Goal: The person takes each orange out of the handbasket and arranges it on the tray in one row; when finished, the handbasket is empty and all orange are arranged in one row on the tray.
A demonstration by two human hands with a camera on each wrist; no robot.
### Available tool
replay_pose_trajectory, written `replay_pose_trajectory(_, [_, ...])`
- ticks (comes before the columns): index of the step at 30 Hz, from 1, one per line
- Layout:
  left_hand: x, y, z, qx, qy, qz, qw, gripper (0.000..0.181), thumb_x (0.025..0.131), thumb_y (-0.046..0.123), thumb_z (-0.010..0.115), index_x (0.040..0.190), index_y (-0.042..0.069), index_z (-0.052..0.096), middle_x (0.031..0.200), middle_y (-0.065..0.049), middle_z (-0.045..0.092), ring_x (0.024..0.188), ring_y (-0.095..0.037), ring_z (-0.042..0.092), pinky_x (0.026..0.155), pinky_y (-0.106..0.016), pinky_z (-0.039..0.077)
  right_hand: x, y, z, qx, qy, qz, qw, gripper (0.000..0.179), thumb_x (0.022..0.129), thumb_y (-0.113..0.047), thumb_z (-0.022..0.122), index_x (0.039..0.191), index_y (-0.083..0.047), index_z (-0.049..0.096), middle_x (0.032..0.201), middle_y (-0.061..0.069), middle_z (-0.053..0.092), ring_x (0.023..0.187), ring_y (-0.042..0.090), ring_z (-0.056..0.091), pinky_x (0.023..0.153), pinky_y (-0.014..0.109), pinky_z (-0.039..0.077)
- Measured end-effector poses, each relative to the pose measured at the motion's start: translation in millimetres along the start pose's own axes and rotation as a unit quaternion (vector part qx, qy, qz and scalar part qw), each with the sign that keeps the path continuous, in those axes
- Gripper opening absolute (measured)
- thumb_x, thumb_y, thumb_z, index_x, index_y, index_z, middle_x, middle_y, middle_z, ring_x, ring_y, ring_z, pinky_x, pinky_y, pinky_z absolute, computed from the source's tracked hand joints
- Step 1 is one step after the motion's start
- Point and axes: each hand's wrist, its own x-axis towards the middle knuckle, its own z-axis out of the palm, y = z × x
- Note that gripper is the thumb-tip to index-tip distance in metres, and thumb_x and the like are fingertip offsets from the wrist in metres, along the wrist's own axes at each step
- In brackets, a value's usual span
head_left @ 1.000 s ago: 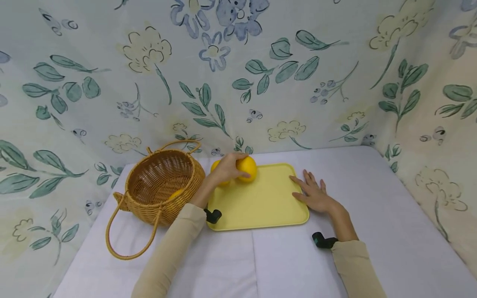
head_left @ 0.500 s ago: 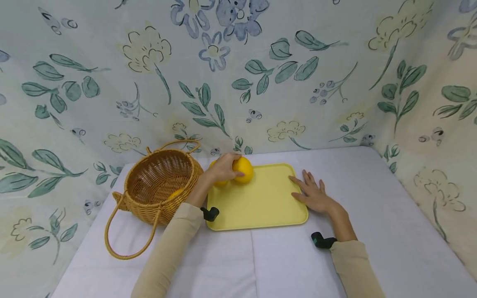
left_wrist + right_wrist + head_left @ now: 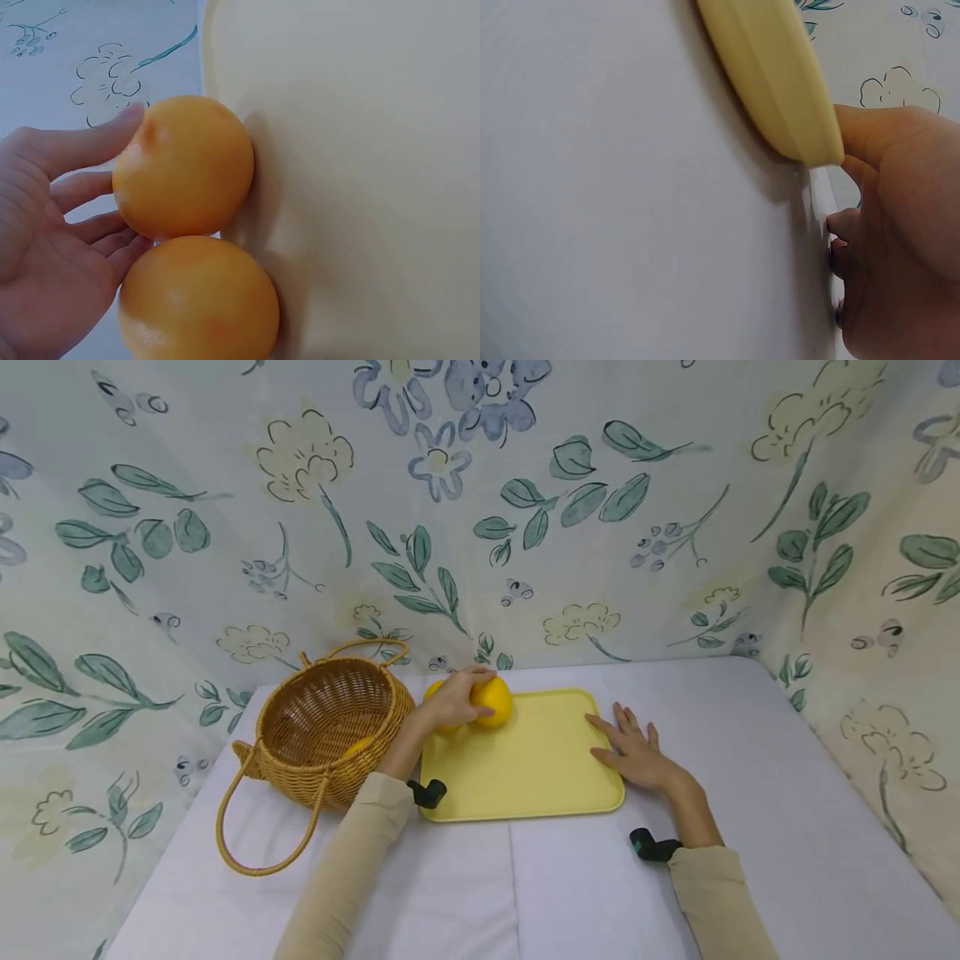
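My left hand (image 3: pixel 452 700) holds a round orange (image 3: pixel 493 702) between thumb and fingers, at the far left part of a yellow tray (image 3: pixel 536 760). A second orange (image 3: pixel 199 300) sits right beside the held one in the left wrist view; in the head view my hand partly covers it. My right hand (image 3: pixel 636 757) lies at the tray's right edge with fingers spread, its thumb and forefinger touching the rim. In the right wrist view that hand (image 3: pixel 907 225) is next to the tray corner (image 3: pixel 780 90).
A wicker basket (image 3: pixel 300 781) with two loop handles stands left of the tray, close to my left forearm. A yellow thing (image 3: pixel 357 746) shows inside it. White cloth (image 3: pixel 750 760) covers the table, and a floral curtain (image 3: pixel 480 527) hangs behind.
My left hand has shifted slightly left with the orange, nearer to the other orange. The right hand stays at the tray's edge. The head view has moved a little.
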Motion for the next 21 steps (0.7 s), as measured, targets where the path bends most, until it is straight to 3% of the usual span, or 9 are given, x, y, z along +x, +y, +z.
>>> replay_pose_trajectory(8, [-1.4, -3.9, 6.4, -0.040, 0.036, -0.001, 0.9986, 0.069, 0.093, 0.018, 0.079, 0.153, 0.004, 0.049, 0.160, -0.013, 0.047, 0.145, -0.032, 0.048, 0.122, -0.042, 0.041, 0.6, -2.5, -0.4, 0.003, 0.001, -0.002, 1.0000, 0.065, 0.107, -0.039, 0.052, 0.162, -0.010, 0.031, 0.169, 0.035, -0.007, 0.155, 0.057, -0.011, 0.118, 0.075, -0.017])
replay_pose_trajectory(21, [-2.8, -6.0, 7.5, -0.052, 0.038, -0.002, 0.9979, 0.068, 0.095, 0.016, 0.076, 0.154, 0.002, 0.046, 0.164, -0.017, 0.041, 0.151, -0.034, 0.041, 0.126, -0.045, 0.035, 1.2, -1.7, 1.0, 0.003, 0.003, 0.000, 1.0000, 0.066, 0.106, -0.039, 0.053, 0.161, -0.010, 0.032, 0.169, 0.035, -0.006, 0.155, 0.056, -0.011, 0.118, 0.075, -0.018])
